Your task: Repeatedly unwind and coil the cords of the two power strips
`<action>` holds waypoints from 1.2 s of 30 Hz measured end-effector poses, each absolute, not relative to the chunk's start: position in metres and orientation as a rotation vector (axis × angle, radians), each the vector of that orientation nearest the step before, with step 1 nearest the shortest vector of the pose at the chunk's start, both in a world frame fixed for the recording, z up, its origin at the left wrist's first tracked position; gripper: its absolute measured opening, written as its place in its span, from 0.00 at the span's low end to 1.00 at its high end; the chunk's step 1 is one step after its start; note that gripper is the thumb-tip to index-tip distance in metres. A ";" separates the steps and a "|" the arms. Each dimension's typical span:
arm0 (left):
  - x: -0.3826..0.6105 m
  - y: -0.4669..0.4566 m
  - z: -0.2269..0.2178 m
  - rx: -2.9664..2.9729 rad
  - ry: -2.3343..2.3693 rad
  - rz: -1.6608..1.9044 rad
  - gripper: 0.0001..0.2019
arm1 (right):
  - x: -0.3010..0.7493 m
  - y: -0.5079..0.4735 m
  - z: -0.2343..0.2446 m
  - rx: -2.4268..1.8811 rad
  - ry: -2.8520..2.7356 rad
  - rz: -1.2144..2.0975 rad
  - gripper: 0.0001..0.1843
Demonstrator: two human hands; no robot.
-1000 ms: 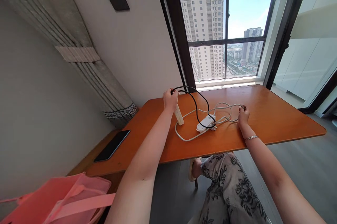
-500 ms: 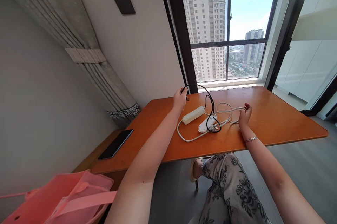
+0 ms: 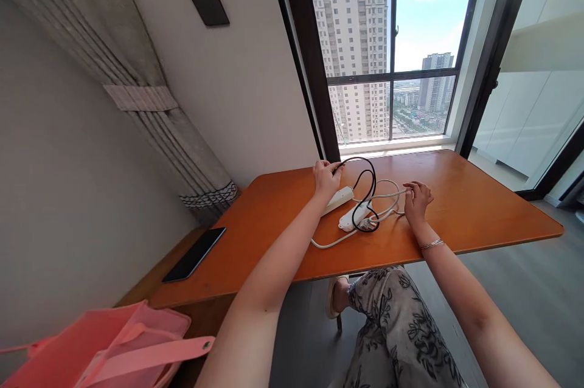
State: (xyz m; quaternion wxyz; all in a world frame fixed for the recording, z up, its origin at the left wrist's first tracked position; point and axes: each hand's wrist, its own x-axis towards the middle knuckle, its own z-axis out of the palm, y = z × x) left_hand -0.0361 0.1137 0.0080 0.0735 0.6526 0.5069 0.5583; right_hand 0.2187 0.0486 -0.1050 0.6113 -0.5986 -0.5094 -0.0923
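Observation:
My left hand (image 3: 326, 179) pinches a black cable (image 3: 365, 159), which arcs up from the fingers and loops down over the cords. Around a white cable (image 3: 391, 193) the fingers of my right hand (image 3: 417, 200) are closed, at the right of the tangle. A long cream power strip (image 3: 339, 200) lies beside my left hand, partly hidden by the wrist. In front of it, a shorter white power strip (image 3: 350, 218) sits under the black loops. A plug (image 3: 365, 224) rests at its right end among the cords.
All this lies on an orange-brown wooden table (image 3: 479, 211) below a window (image 3: 392, 78). A dark tablet-like slab (image 3: 195, 254) is at the table's left edge. Beside it stands a pink bag (image 3: 114, 339) with a strap. A grey curtain (image 3: 150, 108) hangs at the left.
My left hand has moved right with the black cable, towards the cords, and its arc has shifted along. My right hand has come slightly left, still on the white cable.

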 end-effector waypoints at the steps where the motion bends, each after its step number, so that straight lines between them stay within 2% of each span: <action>1: -0.036 0.114 0.007 1.994 1.541 1.662 0.05 | 0.218 0.048 -0.104 -1.378 -1.188 -0.240 0.17; 7: -0.020 0.098 0.002 2.222 1.407 1.630 0.10 | 0.208 0.043 -0.102 -1.270 -1.362 -0.369 0.18; 11: 0.003 0.077 -0.005 2.448 1.183 1.479 0.13 | 0.203 0.042 -0.103 -1.228 -1.391 -0.335 0.27; 12: 0.008 0.073 -0.008 2.488 1.129 1.431 0.14 | 0.204 0.042 -0.103 -1.224 -1.381 -0.313 0.27; 16: 0.022 0.065 -0.017 2.528 0.980 1.315 0.16 | 0.210 0.043 -0.104 -1.208 -1.370 -0.197 0.17; 26: 0.020 0.078 -0.030 2.452 0.822 1.136 0.26 | 0.220 0.044 -0.101 -1.221 -1.188 -0.021 0.25; 28: 0.022 0.070 -0.035 2.476 0.841 1.101 0.22 | 0.224 0.045 -0.102 -1.248 -1.079 0.021 0.25; 32: 0.026 0.051 -0.040 2.510 0.991 1.026 0.08 | 0.231 0.047 -0.103 -1.269 -0.936 0.072 0.26; 36: 0.030 0.038 -0.041 2.565 1.065 0.773 0.12 | 0.231 0.047 -0.102 -1.246 -0.903 0.075 0.28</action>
